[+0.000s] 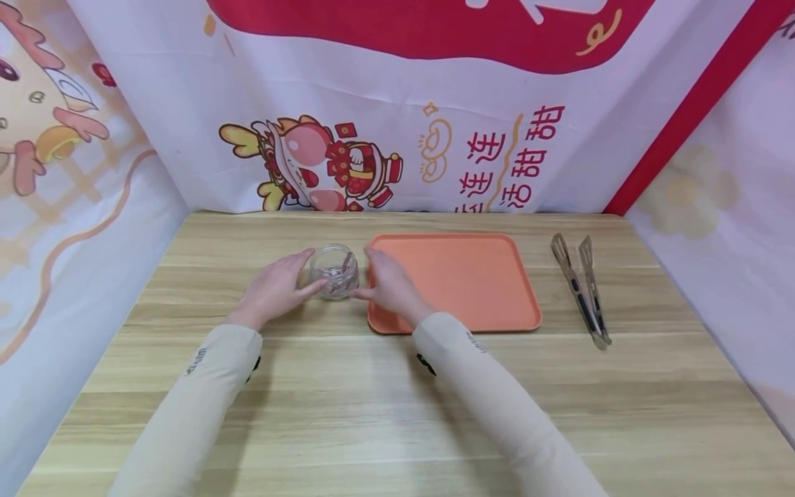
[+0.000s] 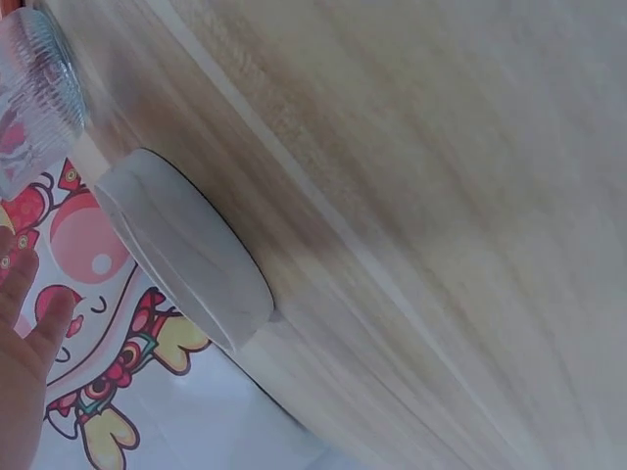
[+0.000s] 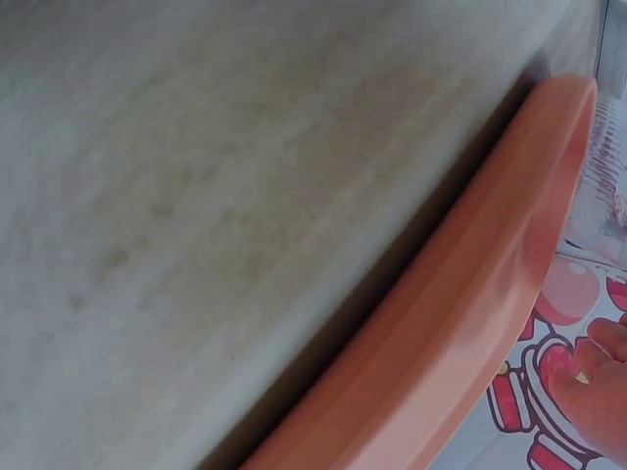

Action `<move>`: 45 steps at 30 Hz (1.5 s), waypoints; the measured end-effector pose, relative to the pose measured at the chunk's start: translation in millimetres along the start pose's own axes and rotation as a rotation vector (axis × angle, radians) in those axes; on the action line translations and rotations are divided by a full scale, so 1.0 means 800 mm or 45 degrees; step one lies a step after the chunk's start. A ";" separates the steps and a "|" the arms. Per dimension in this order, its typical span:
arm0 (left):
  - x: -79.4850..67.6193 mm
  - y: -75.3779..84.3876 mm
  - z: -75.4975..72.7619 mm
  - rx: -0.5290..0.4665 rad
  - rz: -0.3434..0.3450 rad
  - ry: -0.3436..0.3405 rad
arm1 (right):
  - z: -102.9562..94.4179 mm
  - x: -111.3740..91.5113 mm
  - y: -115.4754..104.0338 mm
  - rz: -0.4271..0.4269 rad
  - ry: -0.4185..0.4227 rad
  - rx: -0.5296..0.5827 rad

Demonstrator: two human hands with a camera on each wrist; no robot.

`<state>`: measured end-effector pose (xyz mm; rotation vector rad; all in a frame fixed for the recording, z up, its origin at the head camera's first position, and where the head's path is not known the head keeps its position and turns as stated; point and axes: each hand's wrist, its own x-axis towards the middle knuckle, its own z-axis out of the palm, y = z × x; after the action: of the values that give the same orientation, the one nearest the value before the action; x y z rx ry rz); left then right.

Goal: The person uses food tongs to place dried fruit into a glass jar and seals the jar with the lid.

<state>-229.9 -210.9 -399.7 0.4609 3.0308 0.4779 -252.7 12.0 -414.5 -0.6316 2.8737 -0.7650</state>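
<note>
A clear glass jar (image 1: 335, 273) with dark reddish pieces inside stands upright on the table between my hands. My left hand (image 1: 273, 286) is at its left side, fingers spread, the thumb overlapping the glass in the head view. On the other side is my right hand (image 1: 393, 284), its thumb tip right by the jar's lower edge and its palm over the left end of the orange tray (image 1: 459, 276). The left wrist view shows the left fingers (image 2: 15, 294) apart from the ribbed jar (image 2: 39, 98); the right fingers (image 3: 598, 377) show beyond the tray rim in the right wrist view.
A pale, low oval object (image 2: 186, 250) sits on the table near my left hand in the left wrist view. Metal tongs (image 1: 584, 293) with dark grips lie right of the tray. A printed cloth (image 1: 435, 90) hangs behind the wooden table (image 1: 348, 414).
</note>
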 end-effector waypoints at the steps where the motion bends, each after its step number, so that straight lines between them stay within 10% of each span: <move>1: -0.001 -0.001 0.000 -0.007 -0.006 0.000 | 0.002 0.001 -0.001 -0.007 0.006 0.003; 45: -0.031 -0.060 0.009 0.037 -0.226 -0.082 | 0.033 0.009 -0.033 0.163 0.111 0.231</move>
<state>-219.5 -260.1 -421.4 0.2009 2.9833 0.4013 -244.3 -23.7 -424.2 -0.3982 2.8423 -1.0413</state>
